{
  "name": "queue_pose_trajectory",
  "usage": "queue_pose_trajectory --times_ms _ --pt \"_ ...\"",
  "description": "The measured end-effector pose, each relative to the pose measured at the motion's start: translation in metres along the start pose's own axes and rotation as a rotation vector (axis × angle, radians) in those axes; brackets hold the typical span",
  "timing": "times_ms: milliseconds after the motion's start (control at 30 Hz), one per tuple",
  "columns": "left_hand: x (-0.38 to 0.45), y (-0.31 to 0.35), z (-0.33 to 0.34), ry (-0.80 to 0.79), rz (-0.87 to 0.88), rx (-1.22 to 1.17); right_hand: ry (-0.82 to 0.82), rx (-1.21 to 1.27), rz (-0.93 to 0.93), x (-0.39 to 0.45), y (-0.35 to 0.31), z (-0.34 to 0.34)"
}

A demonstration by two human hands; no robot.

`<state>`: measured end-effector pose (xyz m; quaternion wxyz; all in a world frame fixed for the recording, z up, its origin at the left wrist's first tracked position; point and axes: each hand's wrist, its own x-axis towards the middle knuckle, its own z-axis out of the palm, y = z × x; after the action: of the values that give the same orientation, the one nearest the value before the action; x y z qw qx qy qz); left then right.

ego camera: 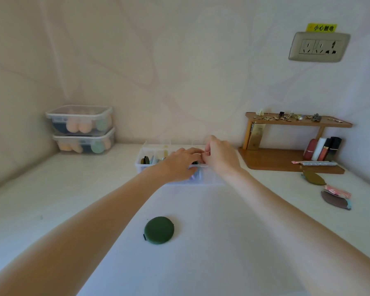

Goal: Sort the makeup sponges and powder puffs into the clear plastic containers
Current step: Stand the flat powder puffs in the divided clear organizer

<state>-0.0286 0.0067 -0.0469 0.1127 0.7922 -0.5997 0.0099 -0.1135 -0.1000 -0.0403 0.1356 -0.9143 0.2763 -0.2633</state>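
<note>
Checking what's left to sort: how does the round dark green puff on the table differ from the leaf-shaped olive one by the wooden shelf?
The dark green puff is round; the olive puff is pointed like a leaf. The dark green puff lies near, between the forearms; the olive puff lies far right beside the wooden shelf. Both lie flat on the table, unsorted.

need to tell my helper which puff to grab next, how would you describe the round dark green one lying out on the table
Start at the white table and find the open clear divided container where the left hand and right hand meet. Come toward the near edge from there: the dark green round puff lies flat, alone between the forearms. The other loose puffs, far right, are leaf-shaped.
</note>
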Motion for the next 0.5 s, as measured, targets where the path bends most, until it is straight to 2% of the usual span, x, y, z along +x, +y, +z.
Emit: queue_pose_trajectory --times_ms 233,500 --pt "0.0 0.002 -0.002 -0.034 -0.024 0.015 -0.17 -0.141 -0.04 0.006 0.002 0.002" --pt "0.003 -0.001 -0.002 -0.059 -0.101 -0.103 -0.312 0.073 -0.013 0.007 0.006 -0.017"
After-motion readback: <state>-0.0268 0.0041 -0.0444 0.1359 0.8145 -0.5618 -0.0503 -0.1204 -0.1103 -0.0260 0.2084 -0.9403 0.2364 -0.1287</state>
